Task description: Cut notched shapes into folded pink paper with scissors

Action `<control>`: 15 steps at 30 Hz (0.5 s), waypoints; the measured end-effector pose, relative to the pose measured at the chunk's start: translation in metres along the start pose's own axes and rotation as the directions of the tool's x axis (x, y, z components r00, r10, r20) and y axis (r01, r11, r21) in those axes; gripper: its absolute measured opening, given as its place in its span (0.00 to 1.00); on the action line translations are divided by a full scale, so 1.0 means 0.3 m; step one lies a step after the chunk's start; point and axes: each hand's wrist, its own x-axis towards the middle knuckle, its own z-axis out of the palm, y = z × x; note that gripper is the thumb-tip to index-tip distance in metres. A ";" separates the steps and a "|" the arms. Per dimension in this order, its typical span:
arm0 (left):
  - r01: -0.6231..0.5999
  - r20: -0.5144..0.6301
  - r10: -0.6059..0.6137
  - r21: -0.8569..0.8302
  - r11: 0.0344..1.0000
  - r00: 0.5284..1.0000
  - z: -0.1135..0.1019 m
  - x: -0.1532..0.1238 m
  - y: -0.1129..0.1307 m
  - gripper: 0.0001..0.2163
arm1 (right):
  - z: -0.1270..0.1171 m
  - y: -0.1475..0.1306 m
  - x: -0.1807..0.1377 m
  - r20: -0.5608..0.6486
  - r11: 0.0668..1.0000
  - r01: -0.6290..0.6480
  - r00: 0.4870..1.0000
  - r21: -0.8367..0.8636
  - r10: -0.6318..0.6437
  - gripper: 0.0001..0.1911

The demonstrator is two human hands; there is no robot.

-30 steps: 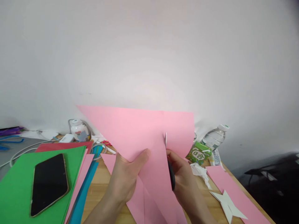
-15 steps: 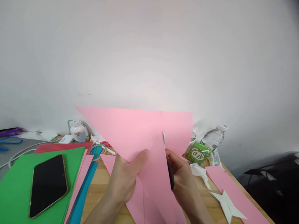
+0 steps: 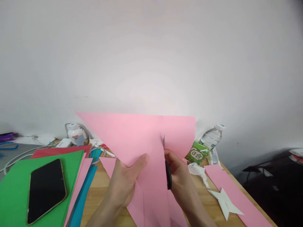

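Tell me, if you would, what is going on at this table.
A person holds a large pink paper sheet above the wooden table, with black-handled metal scissors partway through it. The left hand grips the sheet, thumb on its near face; the right hand holds the scissors. The cut stops short of the sheet's far edge. A black-screened phone lies on a green sheet at the left, and a white, pointed paper shape lies at the right.
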 end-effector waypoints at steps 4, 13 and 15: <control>0.066 -0.038 -0.066 -0.018 0.998 0.997 -0.029 -0.009 -0.046 0.23 | 0.004 0.065 -0.017 0.005 0.997 -0.047 0.999 0.053 0.046 0.16; 0.224 -0.187 -0.228 -0.040 0.974 0.956 -0.129 -0.025 -0.204 0.26 | -0.038 0.256 -0.073 -0.005 0.994 -0.107 0.994 -0.004 0.107 0.13; 0.218 -0.215 -0.219 -0.028 0.975 0.952 -0.148 -0.019 -0.225 0.27 | -0.044 0.279 -0.072 0.024 0.993 -0.119 0.993 0.009 0.119 0.14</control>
